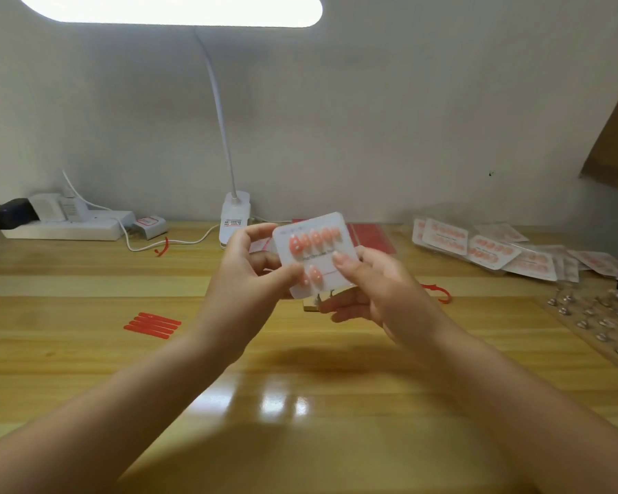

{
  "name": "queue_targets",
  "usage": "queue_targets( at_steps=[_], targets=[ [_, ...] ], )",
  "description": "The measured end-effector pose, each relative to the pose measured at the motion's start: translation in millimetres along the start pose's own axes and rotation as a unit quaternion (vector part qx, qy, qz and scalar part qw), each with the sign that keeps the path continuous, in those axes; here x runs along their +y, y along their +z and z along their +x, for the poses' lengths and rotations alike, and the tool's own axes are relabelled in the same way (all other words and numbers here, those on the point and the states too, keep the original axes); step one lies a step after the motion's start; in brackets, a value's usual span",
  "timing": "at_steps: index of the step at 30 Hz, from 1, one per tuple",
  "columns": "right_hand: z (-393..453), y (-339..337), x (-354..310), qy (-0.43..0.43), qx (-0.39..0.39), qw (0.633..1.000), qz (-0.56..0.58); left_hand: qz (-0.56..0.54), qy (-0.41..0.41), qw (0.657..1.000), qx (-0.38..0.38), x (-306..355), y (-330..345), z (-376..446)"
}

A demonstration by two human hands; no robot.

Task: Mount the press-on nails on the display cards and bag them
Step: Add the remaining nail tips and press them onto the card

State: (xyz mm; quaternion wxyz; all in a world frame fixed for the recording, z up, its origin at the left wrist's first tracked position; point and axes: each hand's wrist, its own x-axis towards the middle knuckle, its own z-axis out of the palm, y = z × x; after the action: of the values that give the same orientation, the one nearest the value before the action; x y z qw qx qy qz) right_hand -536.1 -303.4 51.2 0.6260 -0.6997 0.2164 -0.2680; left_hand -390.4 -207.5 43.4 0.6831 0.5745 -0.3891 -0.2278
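card: one white display card (314, 254) was held up above the wooden table (86, 351), between both hands.
nails: five pink nails (316, 238) in its top row, two below.
left hand (245, 276): thumb pinched the card's lower left.
right hand (375, 283): fingers gripped its right edge.
strips: four red strips (153, 324) lay left.
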Motion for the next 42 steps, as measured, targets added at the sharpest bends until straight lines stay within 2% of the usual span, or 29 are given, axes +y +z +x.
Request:
queue_targets(
  at_steps=[3,4,6,9,12,14,15,17,19,21,25,29,32,34,37,40,42],
  targets=[
    [6,-8,11,-0.034,0.144,0.977,-0.152,0.113,-0.080,0.989,-0.051,-1,-1,5],
    [7,-11,14,-0.061,0.183,0.959,-0.206,0.173,-0.113,0.975,-0.080,-3,-1,5],
    [8,-17,21,-0.105,0.208,0.934,-0.272,0.294,-0.147,0.937,-0.120,-7,-1,3],
    [10,-21,33,-0.125,0.199,0.917,-0.323,0.473,-0.074,0.868,-0.132,-11,-3,-2],
    [10,-22,43,-0.147,0.181,0.891,-0.390,0.617,0.027,0.779,-0.109,-13,-5,-6],
    [11,-22,49,-0.154,0.175,0.870,-0.434,0.653,0.057,0.751,-0.081,-16,-7,-4],
    [11,-23,52,-0.155,0.176,0.859,-0.455,0.647,0.067,0.756,-0.070,-18,-7,-4],
    [13,-25,56,-0.154,0.185,0.839,-0.487,0.599,0.092,0.793,-0.066,-26,-7,-3],
    [15,-28,58,-0.142,0.189,0.821,-0.519,0.521,0.093,0.843,-0.094,-32,-5,-6],
    [16,-29,59,-0.133,0.186,0.805,-0.547,0.460,0.074,0.875,-0.128,-37,-3,-8],
    [22,-25,60,-0.103,0.176,0.786,-0.583,0.450,0.083,0.878,-0.140,-42,-4,-7],
    [26,-26,59,-0.074,0.160,0.803,-0.570,0.465,0.112,0.869,-0.131,-44,-3,-8],
    [24,-24,58,-0.094,0.153,0.799,-0.574,0.467,0.124,0.867,-0.125,-47,-3,-7],
    [22,-21,59,-0.145,0.164,0.799,-0.559,0.458,0.121,0.871,-0.126,-48,-4,-6],
    [18,-18,59,-0.226,0.188,0.828,-0.478,0.431,0.122,0.888,-0.103,-50,-4,-6],
    [14,-9,57,-0.259,0.179,0.860,-0.402,0.386,0.204,0.899,-0.039,-46,-2,-7],
    [11,-4,55,-0.269,0.163,0.880,-0.356,0.348,0.253,0.903,-0.023,-43,-1,-9]
  ],
)
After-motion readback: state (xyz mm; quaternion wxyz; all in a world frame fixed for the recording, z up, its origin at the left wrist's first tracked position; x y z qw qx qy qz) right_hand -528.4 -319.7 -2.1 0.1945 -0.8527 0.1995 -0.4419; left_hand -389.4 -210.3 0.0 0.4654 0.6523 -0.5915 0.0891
